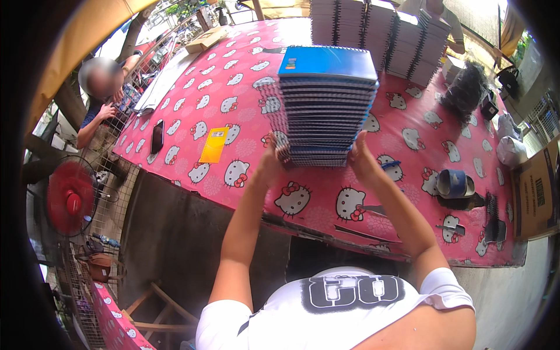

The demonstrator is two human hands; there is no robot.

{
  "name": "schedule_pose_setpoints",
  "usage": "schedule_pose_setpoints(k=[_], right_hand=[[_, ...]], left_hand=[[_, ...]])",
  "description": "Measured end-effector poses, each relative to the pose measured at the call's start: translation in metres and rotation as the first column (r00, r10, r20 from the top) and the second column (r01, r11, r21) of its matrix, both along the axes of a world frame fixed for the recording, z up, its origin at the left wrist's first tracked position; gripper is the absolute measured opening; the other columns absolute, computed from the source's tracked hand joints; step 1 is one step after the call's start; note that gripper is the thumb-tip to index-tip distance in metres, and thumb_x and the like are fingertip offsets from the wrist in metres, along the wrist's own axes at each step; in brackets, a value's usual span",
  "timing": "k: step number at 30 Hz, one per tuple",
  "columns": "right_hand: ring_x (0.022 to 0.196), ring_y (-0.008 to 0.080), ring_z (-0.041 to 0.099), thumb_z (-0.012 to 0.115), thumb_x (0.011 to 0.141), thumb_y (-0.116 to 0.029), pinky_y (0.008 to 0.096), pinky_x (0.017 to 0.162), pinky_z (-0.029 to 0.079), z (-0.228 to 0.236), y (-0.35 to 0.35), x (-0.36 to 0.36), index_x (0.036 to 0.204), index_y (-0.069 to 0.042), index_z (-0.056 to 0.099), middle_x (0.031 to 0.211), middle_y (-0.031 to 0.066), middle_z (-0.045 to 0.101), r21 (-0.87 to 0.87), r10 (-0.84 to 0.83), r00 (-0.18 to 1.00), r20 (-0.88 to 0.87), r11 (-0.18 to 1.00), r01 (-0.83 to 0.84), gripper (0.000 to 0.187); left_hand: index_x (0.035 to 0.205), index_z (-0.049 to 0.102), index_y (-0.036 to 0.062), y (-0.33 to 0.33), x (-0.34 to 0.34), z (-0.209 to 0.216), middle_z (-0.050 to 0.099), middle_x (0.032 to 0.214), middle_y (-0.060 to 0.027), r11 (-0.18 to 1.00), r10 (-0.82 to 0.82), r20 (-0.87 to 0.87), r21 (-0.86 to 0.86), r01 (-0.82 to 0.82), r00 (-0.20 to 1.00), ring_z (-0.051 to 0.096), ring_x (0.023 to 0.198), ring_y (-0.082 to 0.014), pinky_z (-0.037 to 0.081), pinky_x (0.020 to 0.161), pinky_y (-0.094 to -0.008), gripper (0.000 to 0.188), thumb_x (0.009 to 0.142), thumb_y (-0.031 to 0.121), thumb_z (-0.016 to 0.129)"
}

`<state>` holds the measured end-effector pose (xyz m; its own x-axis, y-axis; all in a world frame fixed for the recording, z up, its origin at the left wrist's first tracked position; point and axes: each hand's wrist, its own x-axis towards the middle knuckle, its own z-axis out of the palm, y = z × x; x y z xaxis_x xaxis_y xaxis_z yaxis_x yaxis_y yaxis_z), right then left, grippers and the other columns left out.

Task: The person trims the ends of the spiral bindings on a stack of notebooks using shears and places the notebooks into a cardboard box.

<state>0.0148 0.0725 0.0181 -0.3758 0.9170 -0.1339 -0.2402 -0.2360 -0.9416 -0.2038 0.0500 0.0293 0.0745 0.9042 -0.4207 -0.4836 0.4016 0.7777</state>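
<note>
1. Pink table (pixel 423 160) patterned with white cartoon cats stands beneath a yellow-orange canopy (pixel 87 26); beyond its 10 o'clock edge is a dark-clothed person (pixel 93 115).
2. Tall stack of blue-covered, spiral-bound notebooks (pixel 328 111) stands at 12 o'clock from the worker, long axis upright; whether its base touches the table cannot be told.
3. Bare left hand (pixel 273 163) and bare right hand (pixel 363 158) flank that base at 9 and 3 o'clock, neither nearer; their grip pinches the stack, some fingertips hidden.
4. Thin yellow notebook (pixel 214 145) lies toward 9 o'clock.
</note>
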Motion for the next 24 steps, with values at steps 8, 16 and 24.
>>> schedule_pose_setpoints(k=[8,16,24], right_hand=[[0.122,0.0204,0.048,0.016,0.087,-0.077,0.039,0.106,0.03,-0.029,0.108,0.027,0.137,-0.008,0.049,0.135,0.005,0.054,-0.069,0.388,0.922,-0.001,0.919,-0.387,0.091],[0.138,0.0309,0.028,0.028,0.083,-0.081,0.0411,0.113,0.021,-0.031,0.1,0.029,0.147,-0.002,0.025,0.151,0.0151,0.03,0.028,-0.031,0.978,0.209,0.999,0.025,0.101],[0.145,0.0295,0.001,0.032,0.088,-0.073,0.047,0.115,0.003,-0.006,0.026,-0.03,0.15,-0.008,0.011,0.156,0.0181,0.003,0.63,-0.592,0.768,-0.245,0.504,0.59,0.092]], left_hand=[[0.151,0.006,0.0076,-0.063,0.091,-0.09,0.013,0.157,-0.0091,0.946,0.184,0.152,0.242,-0.217,0.971,0.016,0.143,-0.0194,0.006,0.117,-0.0389,0.077,0.097,0.052,0.038],[0.151,-0.009,0.0127,-0.032,0.05,-0.018,-0.008,0.159,-0.0107,0.652,0.653,-0.137,0.603,-0.461,0.745,-0.002,0.147,-0.0254,-0.001,0.116,-0.0442,0.086,0.096,0.054,0.042],[0.152,0.009,0.0103,0.074,-0.012,-0.014,0.021,0.155,-0.0112,0.848,-0.058,0.067,0.529,0.013,0.996,0.027,0.139,-0.0255,0.021,0.113,-0.0416,0.092,0.089,0.075,0.025]])
